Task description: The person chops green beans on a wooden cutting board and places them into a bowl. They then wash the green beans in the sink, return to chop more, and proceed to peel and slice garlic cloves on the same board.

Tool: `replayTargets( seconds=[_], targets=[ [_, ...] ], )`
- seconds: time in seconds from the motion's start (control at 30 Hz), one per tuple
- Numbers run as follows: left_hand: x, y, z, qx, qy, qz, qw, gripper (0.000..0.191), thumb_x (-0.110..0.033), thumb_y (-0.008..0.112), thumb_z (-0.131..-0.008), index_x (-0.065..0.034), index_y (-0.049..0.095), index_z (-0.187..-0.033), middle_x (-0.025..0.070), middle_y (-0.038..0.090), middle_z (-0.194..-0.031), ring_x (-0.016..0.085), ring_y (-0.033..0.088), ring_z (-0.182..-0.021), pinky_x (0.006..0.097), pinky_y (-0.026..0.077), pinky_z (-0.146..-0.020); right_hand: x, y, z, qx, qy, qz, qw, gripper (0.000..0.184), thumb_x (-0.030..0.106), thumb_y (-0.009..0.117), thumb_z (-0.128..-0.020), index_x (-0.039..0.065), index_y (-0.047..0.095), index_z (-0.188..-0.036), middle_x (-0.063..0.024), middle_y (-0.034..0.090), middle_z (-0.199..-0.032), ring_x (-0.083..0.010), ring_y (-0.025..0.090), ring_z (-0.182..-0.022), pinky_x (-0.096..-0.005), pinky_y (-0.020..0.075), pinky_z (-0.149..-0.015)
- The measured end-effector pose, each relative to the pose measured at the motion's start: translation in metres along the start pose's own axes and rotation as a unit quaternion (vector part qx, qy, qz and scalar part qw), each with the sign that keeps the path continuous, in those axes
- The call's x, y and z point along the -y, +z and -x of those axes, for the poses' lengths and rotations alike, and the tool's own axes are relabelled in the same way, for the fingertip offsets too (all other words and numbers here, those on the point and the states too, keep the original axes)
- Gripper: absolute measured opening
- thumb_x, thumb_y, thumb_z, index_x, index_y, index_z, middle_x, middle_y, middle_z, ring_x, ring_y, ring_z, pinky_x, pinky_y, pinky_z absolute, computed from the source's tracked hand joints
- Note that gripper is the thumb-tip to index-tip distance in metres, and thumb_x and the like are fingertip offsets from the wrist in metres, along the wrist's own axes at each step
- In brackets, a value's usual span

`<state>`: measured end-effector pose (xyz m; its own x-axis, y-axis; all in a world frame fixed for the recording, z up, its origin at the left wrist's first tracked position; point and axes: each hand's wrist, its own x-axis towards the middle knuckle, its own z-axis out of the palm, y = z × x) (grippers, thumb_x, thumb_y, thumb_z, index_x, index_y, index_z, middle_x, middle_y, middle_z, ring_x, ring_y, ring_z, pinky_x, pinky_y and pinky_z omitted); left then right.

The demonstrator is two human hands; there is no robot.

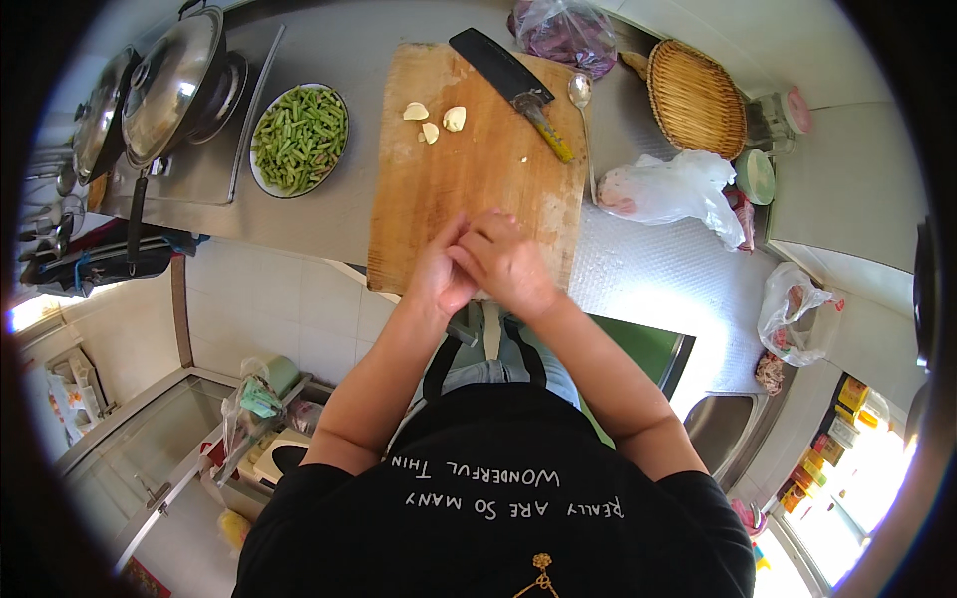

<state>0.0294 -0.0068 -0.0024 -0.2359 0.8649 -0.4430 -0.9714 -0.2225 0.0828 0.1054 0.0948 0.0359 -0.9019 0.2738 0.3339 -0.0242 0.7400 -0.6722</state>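
My left hand [442, 269] and my right hand [511, 261] meet over the near edge of a wooden cutting board [486, 179], fingers overlapping. Whether something small lies between them is hidden. Farther up the board are several peeled garlic cloves, among them a larger one [454, 119] and a paler one [416, 111]. A cleaver with a black blade [497, 63] and a yellowish handle lies slantwise at the board's upper right. Beside it, a metal spoon [579, 91] rests along the board's right edge. An oval dish [345, 142] of cut green beans stands left of the board.
Lidded woks [176, 82] stand on the stove at the left, one handle jutting past the counter edge. To the right are a white plastic bag [665, 187], a woven basket [697, 97] and a sink [718, 426]. A bag of purple produce [564, 34] lies behind the board.
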Motion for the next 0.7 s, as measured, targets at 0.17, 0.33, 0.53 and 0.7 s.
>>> replayTargets(
  seconds=[0.17,0.33,0.53,0.7],
  targets=[
    [0.014,-0.003,0.009,0.085,-0.001,0.056,0.995,0.044,-0.035,0.035,-0.099,-0.0048,0.045,-0.129,0.0134,0.046,-0.133,0.028,0.043,-0.125,0.0419,0.035,-0.105,0.011,0.018,0.011,-0.014,-0.016,0.037,0.999,0.017,0.021,0.066,-0.075,0.006,0.063,-0.082,-0.0071,0.060,-0.087,-0.0284,0.057,-0.095,-0.0442,0.0437,-0.086],
    [0.012,-0.025,0.012,0.065,0.011,0.127,0.990,0.044,-0.039,0.036,-0.098,-0.0068,0.047,-0.126,0.0096,0.049,-0.130,0.024,0.046,-0.121,0.0416,0.039,-0.102,0.019,0.016,0.009,-0.019,0.012,0.143,0.989,0.030,0.031,0.063,-0.078,0.004,0.065,-0.091,-0.0082,0.059,-0.110,-0.0297,0.046,-0.118,-0.0590,0.0168,-0.104],
    [0.012,-0.017,0.014,-0.055,0.072,0.012,0.996,0.044,-0.046,0.042,-0.095,-0.0125,0.052,-0.121,0.0058,0.057,-0.119,0.020,0.054,-0.113,0.0384,0.045,-0.095,0.028,0.018,0.013,0.048,0.020,0.169,0.984,0.055,0.039,0.057,-0.083,0.001,0.055,-0.122,-0.0122,0.046,-0.134,-0.0327,0.032,-0.131,-0.0581,0.0123,-0.107],
    [0.014,-0.022,0.017,-0.103,0.072,0.048,0.991,0.028,-0.031,0.058,-0.091,-0.0049,0.057,-0.102,0.0076,0.060,-0.094,0.019,0.058,-0.084,0.0300,0.050,-0.068,0.002,0.011,0.028,0.083,0.126,-0.136,0.979,0.054,0.037,0.060,-0.084,0.000,0.053,-0.123,-0.0158,0.055,-0.122,-0.0321,0.046,-0.119,-0.0468,0.0332,-0.099]
  ],
)
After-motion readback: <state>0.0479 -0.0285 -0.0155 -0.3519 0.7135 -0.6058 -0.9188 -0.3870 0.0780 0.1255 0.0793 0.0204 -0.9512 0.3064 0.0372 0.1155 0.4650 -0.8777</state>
